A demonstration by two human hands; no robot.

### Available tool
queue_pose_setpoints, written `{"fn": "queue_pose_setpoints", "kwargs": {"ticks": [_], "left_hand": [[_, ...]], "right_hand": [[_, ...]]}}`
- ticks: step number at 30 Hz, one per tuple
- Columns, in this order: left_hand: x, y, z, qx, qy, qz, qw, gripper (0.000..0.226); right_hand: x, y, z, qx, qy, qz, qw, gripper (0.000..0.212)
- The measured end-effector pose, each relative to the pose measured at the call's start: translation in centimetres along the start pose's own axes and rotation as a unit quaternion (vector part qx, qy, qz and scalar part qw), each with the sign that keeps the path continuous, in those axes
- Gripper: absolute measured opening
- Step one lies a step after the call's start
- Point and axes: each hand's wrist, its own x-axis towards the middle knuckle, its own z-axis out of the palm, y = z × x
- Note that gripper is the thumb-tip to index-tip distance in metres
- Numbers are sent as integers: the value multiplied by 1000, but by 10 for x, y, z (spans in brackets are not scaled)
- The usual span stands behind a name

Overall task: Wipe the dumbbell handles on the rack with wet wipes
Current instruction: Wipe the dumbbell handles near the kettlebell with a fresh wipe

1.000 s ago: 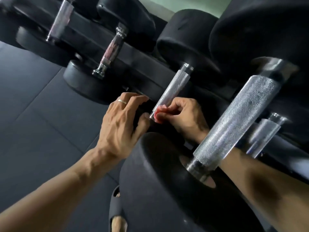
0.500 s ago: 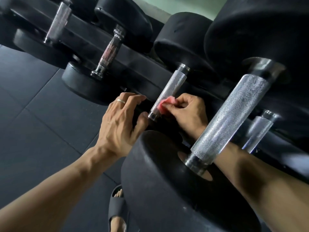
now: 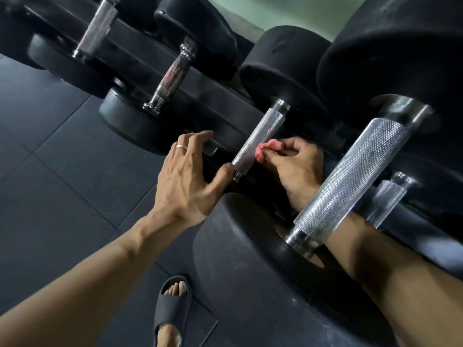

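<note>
Dark gym floor [image 3: 62, 176] below rack. Right hand [image 3: 293, 169] pinches pink wipe [image 3: 269, 149], now moved up handle [image 3: 258, 139] from its bottom end, so wiping's progressing; left hand [image 3: 185, 176] spread, w/ thumb touching handle end.

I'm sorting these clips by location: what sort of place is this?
Most likely a gym's free-weights area. Black round-headed dumbbells with knurled steel handles sit in a row on a dark metal rack, above dark rubber tile flooring. The right hand pinches a pink wet wipe against one handle.
</note>
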Motion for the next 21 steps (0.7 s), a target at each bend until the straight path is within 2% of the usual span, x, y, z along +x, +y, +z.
{"fn": "queue_pose_setpoints", "kwargs": {"ticks": [3,5,7,11,13,19,21], "left_hand": [[1,2,2,-21,13,-53,998,89],[-1,3,2,-24,15,-47,999,87],[-2,2,1,-23,15,-42,999,85],[-2,0,1,-25,18,-44,999,80],[-2,0,2,-28,19,-43,999,78],[-3,0,2,-45,26,-47,998,73],[-3,0,2,-54,28,-49,997,71]], "right_hand": [[-6,2,1,-51,-33,30,998,19],[-12,6,2,-123,-76,76,987,15],[-13,7,2,-153,-87,96,980,14],[-1,5,0,-13,-3,87,996,19],[3,9,-1,-8,23,73,997,23],[-1,12,-4,-56,-68,104,991,20],[2,6,-4,-54,-69,98,991,20]]}}
